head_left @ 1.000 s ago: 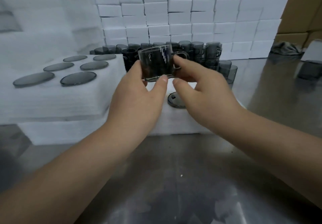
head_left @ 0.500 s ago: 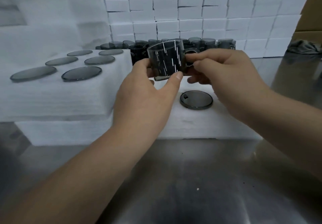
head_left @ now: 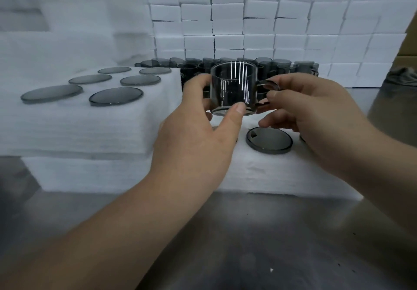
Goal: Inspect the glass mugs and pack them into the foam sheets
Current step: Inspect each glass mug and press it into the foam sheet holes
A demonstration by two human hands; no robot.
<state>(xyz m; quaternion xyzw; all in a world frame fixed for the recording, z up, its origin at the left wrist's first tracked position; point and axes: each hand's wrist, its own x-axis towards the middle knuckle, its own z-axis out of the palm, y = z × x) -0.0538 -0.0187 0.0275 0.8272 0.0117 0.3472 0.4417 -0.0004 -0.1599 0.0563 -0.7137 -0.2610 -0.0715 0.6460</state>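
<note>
The person holds one smoky glass mug (head_left: 233,89) upright in the air between both hands, just above the low foam sheets (head_left: 270,172) at the front of the steel surface (head_left: 225,244). The left hand (head_left: 198,140) grips the mug's body: its thumb presses the near wall close to the base and its fingers (head_left: 196,81) curl round the far side. The right hand (head_left: 316,118) pinches the handle, which points to the person's right, between thumb and forefinger, with the other fingers curled loosely below. Bright streaks of light run down the glass.

Under the mug, a dark round disc (head_left: 269,140) with a small notch sits in the low foam; I cannot tell whether it is a lid or a mug's base. To the left, a taller foam stack (head_left: 79,127) carries six more dark discs (head_left: 116,95) in two rows. Behind the hands a row of mugs (head_left: 282,67) stands along a wall of white boxes (head_left: 248,19).
</note>
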